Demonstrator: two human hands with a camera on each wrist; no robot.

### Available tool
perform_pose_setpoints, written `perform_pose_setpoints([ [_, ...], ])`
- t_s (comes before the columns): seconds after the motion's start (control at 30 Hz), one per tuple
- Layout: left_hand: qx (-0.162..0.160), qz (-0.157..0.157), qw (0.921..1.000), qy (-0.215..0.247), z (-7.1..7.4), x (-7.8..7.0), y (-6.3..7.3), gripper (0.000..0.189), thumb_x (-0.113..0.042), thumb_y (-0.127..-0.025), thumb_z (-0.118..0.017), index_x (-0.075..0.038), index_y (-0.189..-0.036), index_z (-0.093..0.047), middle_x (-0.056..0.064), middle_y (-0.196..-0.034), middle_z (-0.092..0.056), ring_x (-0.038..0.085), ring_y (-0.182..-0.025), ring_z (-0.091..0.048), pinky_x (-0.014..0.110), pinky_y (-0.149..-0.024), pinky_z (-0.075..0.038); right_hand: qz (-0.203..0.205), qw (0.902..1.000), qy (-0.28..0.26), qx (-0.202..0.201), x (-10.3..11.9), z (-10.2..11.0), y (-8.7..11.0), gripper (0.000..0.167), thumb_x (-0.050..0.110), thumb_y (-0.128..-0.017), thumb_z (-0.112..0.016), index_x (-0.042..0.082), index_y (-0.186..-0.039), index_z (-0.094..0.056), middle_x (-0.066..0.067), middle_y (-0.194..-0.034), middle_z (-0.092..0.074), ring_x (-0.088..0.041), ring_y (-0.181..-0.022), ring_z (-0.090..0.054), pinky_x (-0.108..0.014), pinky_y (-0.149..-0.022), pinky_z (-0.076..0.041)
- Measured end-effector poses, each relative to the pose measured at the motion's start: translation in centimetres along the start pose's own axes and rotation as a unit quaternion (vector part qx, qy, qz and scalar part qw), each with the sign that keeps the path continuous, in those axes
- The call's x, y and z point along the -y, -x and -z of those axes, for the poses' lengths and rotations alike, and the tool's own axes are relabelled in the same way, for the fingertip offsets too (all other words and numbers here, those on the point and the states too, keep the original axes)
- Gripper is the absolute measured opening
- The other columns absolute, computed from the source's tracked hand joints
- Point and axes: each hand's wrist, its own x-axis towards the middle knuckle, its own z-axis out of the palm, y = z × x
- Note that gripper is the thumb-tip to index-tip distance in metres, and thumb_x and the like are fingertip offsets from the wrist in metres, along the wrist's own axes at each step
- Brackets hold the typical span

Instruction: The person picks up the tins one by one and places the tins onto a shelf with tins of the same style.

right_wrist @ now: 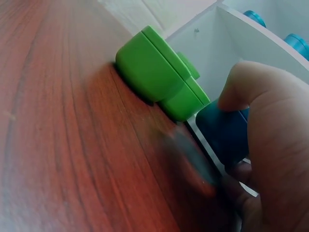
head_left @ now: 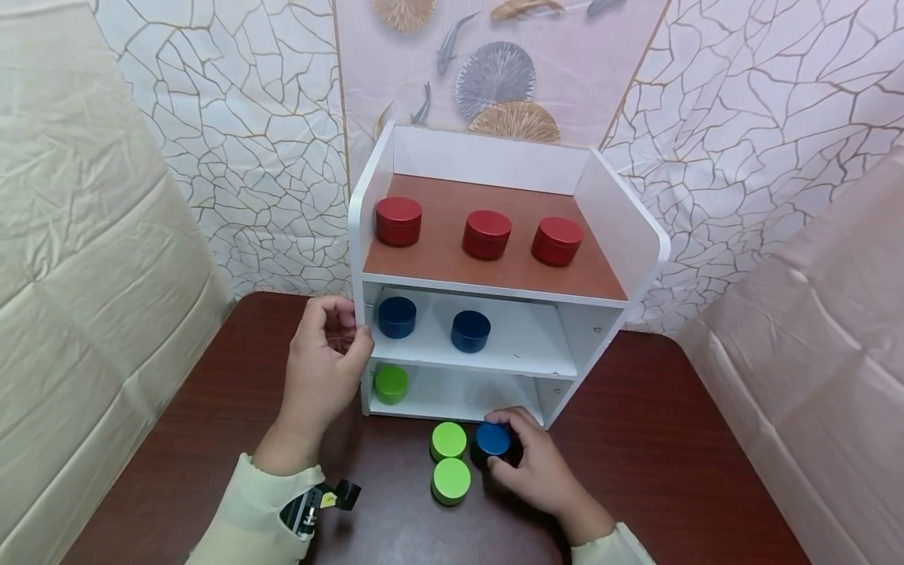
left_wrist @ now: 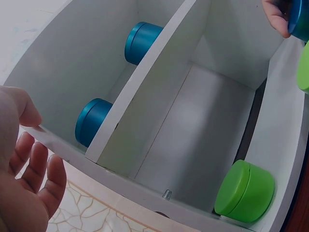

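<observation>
My right hand (head_left: pixel 540 471) grips a round dark-blue tin (head_left: pixel 493 441) between thumb and fingers, close in front of the shelf. Just left of this tin stand two lime-green tins, one nearer the shelf (head_left: pixel 448 441) and one nearer me (head_left: pixel 450 480). Beside the left side panel of the white shelf unit (head_left: pixel 358 235) is my left hand (head_left: pixel 321 361), thumb at the panel's front edge and fingers loosely bent outside it. In the left wrist view, two blue tins (left_wrist: pixel 94 121) occupy the middle shelf, and one green tin (left_wrist: pixel 245 191) sits in the bottom compartment.
Three red tins (head_left: pixel 487 234) stand in a row on the brown top shelf (head_left: pixel 452 271). A dark wooden table (head_left: pixel 636 455) bears the unit. Patterned cloth (head_left: pixel 240 141) hangs behind, with plain cloth (head_left: pixel 78 298) at the left and right.
</observation>
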Motion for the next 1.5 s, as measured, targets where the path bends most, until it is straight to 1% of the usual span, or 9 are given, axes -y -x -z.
perform_pose_setpoints([
  [0.3,-0.001,-0.001,1.0,0.0,0.0,0.1,-0.1,0.033,-0.008,-0.103,-0.072,-0.012,-0.132,-0.057,0.007,-0.113,-0.06,0.018,-0.098,-0.063,0.017,-0.08,-0.055,0.017,0.9998,-0.009,-0.01,-0.2,0.3,0.1,0.062,0.008,-0.08,-0.087,0.026,-0.136,-0.068,0.01,-0.133,-0.068,-0.011,-0.119,-0.064,-0.03,-0.103,-0.054],
  [0.5,-0.001,-0.003,1.0,0.0,-0.1,0.1,-0.1,0.033,-0.008,-0.103,-0.072,-0.012,-0.132,-0.057,0.007,-0.112,-0.06,0.018,-0.098,-0.063,0.017,-0.08,-0.055,0.041,0.9988,-0.017,-0.022,0.2,0.7,0.2,0.066,0.006,-0.077,-0.086,0.029,-0.136,-0.068,0.01,-0.132,-0.069,-0.011,-0.118,-0.064,-0.03,-0.101,-0.054],
  [0.7,-0.002,-0.002,1.0,-0.001,0.0,0.1,-0.1,0.033,-0.008,-0.103,-0.073,-0.012,-0.132,-0.057,0.006,-0.112,-0.06,0.018,-0.098,-0.063,0.017,-0.079,-0.055,0.093,0.9941,-0.034,-0.045,0.6,1.1,0.2,0.067,0.002,-0.073,-0.083,0.021,-0.136,-0.069,0.002,-0.131,-0.07,-0.016,-0.117,-0.066,-0.027,-0.103,-0.052],
  [0.83,-0.002,-0.001,1.0,-0.002,0.0,0.1,-0.1,0.033,-0.008,-0.103,-0.073,-0.013,-0.132,-0.057,0.006,-0.112,-0.059,0.019,-0.098,-0.062,0.017,-0.079,-0.054,0.107,0.9917,-0.043,-0.057,0.6,1.3,0.3,0.067,0.003,-0.072,-0.081,0.019,-0.136,-0.07,0.0,-0.131,-0.07,-0.017,-0.117,-0.066,-0.024,-0.105,-0.05],
  [1.07,0.0,-0.001,1.0,-0.001,0.0,0.2,-0.1,0.033,-0.009,-0.103,-0.072,-0.013,-0.132,-0.057,0.007,-0.112,-0.059,0.019,-0.098,-0.062,0.017,-0.08,-0.054,0.114,0.989,-0.056,-0.076,0.9,1.9,0.2,0.065,0.003,-0.073,-0.079,0.018,-0.135,-0.071,-0.001,-0.129,-0.07,-0.017,-0.115,-0.065,-0.025,-0.103,-0.051],
  [1.3,0.0,0.002,1.0,-0.001,0.0,0.1,0.0,0.033,-0.009,-0.103,-0.073,-0.013,-0.132,-0.057,0.007,-0.113,-0.059,0.019,-0.098,-0.062,0.017,-0.08,-0.055,0.092,0.9914,-0.053,-0.076,2.1,2.9,0.3,0.064,0.003,-0.076,-0.08,0.018,-0.137,-0.069,0.0,-0.132,-0.068,-0.016,-0.117,-0.064,-0.028,-0.102,-0.054],
  [1.43,0.001,0.002,1.0,0.0,-0.1,0.2,0.0,0.033,-0.009,-0.103,-0.073,-0.013,-0.132,-0.057,0.007,-0.113,-0.059,0.019,-0.098,-0.063,0.017,-0.08,-0.055,0.096,0.99,-0.061,-0.083,2.6,3.4,0.2,0.064,0.001,-0.076,-0.08,0.014,-0.137,-0.069,-0.002,-0.133,-0.067,-0.017,-0.118,-0.063,-0.026,-0.103,-0.053],
  [1.5,0.001,0.001,1.0,0.002,-0.1,0.2,0.0,0.033,-0.009,-0.103,-0.073,-0.012,-0.133,-0.057,0.007,-0.113,-0.059,0.019,-0.098,-0.063,0.018,-0.08,-0.055,0.1,0.9891,-0.065,-0.087,2.8,3.7,0.1,0.063,0.001,-0.076,-0.08,0.01,-0.137,-0.068,-0.003,-0.132,-0.067,-0.017,-0.117,-0.063,-0.025,-0.103,-0.053],
])
